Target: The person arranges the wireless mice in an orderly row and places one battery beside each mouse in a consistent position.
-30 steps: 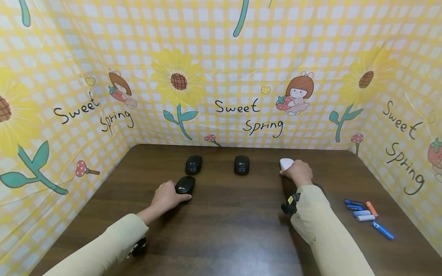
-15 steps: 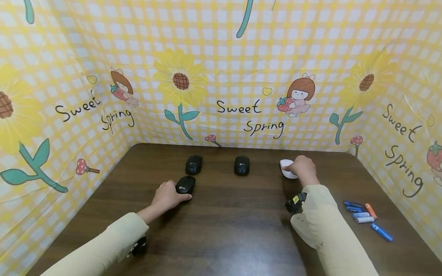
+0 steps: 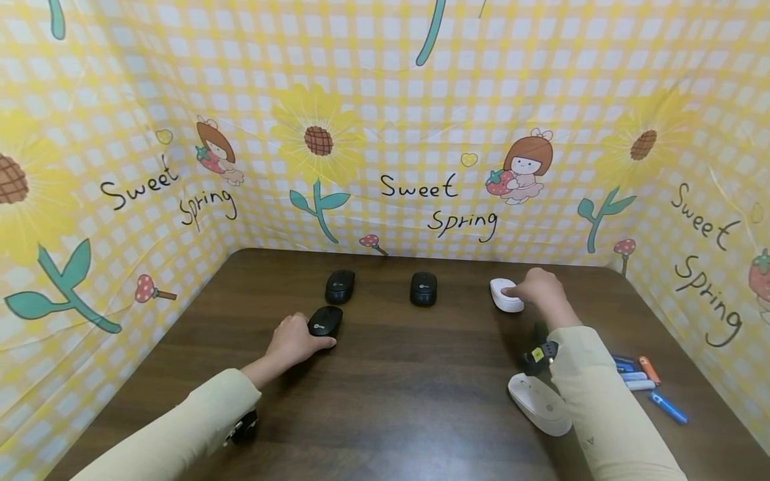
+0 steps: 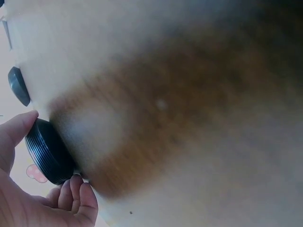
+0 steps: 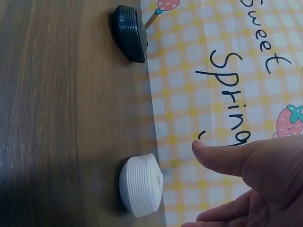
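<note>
On the left of the table, my left hand (image 3: 295, 342) holds a black computer mouse (image 3: 325, 321) between thumb and fingers. The left wrist view shows the thumb on one side of that mouse (image 4: 49, 151) and curled fingertips at the other. At the back right stands a white mouse (image 3: 506, 296). My right hand (image 3: 543, 292) is just beside it; in the right wrist view the thumb and fingers are spread apart, clear of the white mouse (image 5: 142, 185). Two more black mice, one on the left (image 3: 340, 287) and one in the middle (image 3: 424, 289), stand along the back.
A white mouse-shaped piece (image 3: 539, 404) lies by the right sleeve. Several batteries, blue, white and orange (image 3: 668, 407), lie on the right, partly behind that sleeve. A yellow checked cloth (image 3: 385, 133) walls the brown table (image 3: 385, 394) at back and sides.
My right hand has let go of the white mouse and drawn off to the right, leaving it standing. More of the white piece by the sleeve shows. The left hand keeps its hold.
</note>
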Demonstrator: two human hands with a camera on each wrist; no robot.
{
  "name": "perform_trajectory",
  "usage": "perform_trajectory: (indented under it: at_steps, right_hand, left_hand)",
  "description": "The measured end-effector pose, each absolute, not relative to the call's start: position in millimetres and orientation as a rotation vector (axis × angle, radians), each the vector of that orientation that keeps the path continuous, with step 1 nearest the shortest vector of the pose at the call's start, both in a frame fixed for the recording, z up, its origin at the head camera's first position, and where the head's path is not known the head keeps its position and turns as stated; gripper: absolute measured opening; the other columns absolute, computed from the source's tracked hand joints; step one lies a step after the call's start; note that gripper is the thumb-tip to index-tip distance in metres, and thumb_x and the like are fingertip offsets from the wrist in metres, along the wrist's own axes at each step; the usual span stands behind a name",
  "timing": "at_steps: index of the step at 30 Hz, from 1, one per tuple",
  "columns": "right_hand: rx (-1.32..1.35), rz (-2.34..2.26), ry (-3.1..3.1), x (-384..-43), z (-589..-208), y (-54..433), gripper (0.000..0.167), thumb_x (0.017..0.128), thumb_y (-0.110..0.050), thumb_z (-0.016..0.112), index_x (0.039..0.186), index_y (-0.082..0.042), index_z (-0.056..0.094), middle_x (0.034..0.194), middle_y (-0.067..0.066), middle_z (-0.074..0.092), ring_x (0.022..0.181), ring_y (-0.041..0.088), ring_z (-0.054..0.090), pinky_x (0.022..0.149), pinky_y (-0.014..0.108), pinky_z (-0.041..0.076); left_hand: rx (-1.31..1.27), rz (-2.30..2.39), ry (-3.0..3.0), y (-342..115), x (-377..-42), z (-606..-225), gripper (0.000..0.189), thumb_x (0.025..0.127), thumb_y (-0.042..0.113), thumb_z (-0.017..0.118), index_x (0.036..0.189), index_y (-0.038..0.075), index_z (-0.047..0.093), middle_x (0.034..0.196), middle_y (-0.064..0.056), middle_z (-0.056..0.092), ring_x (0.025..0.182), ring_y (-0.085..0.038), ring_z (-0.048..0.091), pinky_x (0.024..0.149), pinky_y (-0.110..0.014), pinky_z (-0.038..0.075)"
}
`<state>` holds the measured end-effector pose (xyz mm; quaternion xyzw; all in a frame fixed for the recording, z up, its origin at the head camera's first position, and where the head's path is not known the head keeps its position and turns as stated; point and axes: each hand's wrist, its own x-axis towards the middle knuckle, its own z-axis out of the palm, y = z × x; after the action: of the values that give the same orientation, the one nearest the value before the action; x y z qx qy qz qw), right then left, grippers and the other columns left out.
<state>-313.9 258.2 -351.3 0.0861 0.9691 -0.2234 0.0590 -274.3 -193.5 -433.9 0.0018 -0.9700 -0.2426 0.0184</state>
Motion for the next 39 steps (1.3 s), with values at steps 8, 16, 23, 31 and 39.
perform_trajectory:
  at_steps: [8,16,23,31,39]
  right_hand:
    - [0.268,-0.725,2.982,-305.7,-350.2,267.5,0.049,0.085,-0.041,0.071,0.089,0.007,0.057,0.083,0.016,0.054,0.077,0.031,0.052,0.068,0.042,0.045]
    - [0.151,-0.691,3.056,-291.9,-347.3,275.2,0.048,0.086,-0.042,0.069,0.061,-0.007,0.047,0.059,0.0,0.037,0.06,0.022,0.042,0.056,0.035,0.037]
    - [0.042,-0.679,3.045,-275.2,-346.5,279.4,0.052,0.085,-0.041,0.07,0.093,0.01,0.065,0.089,0.024,0.063,0.081,0.038,0.057,0.069,0.046,0.047]
    - [-0.098,-0.607,3.083,-257.5,-356.1,287.4,0.072,0.085,-0.044,0.072,0.116,0.019,0.057,0.109,0.035,0.06,0.1,0.049,0.057,0.079,0.055,0.047]
    - [-0.183,-0.587,3.088,-243.3,-363.6,295.2,0.068,0.086,-0.044,0.071,0.115,0.016,0.059,0.104,0.029,0.065,0.092,0.041,0.063,0.076,0.053,0.049]
  left_hand:
    - [-0.001,-0.759,-3.014,-193.5,-273.9,-432.7,0.062,0.073,0.043,0.082,0.097,-0.008,0.059,0.092,-0.02,0.06,0.086,-0.036,0.059,0.077,-0.049,0.048]
    - [-0.001,-0.758,-3.018,-193.5,-272.7,-433.4,0.061,0.073,0.043,0.082,0.096,-0.007,0.058,0.091,-0.019,0.059,0.084,-0.036,0.059,0.076,-0.049,0.048]
    - [0.0,-0.764,-3.034,-194.1,-273.6,-432.9,0.061,0.073,0.044,0.082,0.097,-0.007,0.057,0.092,-0.019,0.058,0.084,-0.035,0.058,0.076,-0.049,0.048]
    - [-0.007,-0.749,-3.038,-192.7,-274.7,-431.4,0.06,0.073,0.044,0.082,0.094,-0.006,0.056,0.09,-0.018,0.057,0.084,-0.035,0.058,0.076,-0.048,0.048]
    - [0.005,-0.75,-3.042,-192.5,-273.2,-429.1,0.059,0.074,0.043,0.082,0.095,-0.006,0.057,0.091,-0.018,0.058,0.085,-0.036,0.058,0.077,-0.049,0.048]
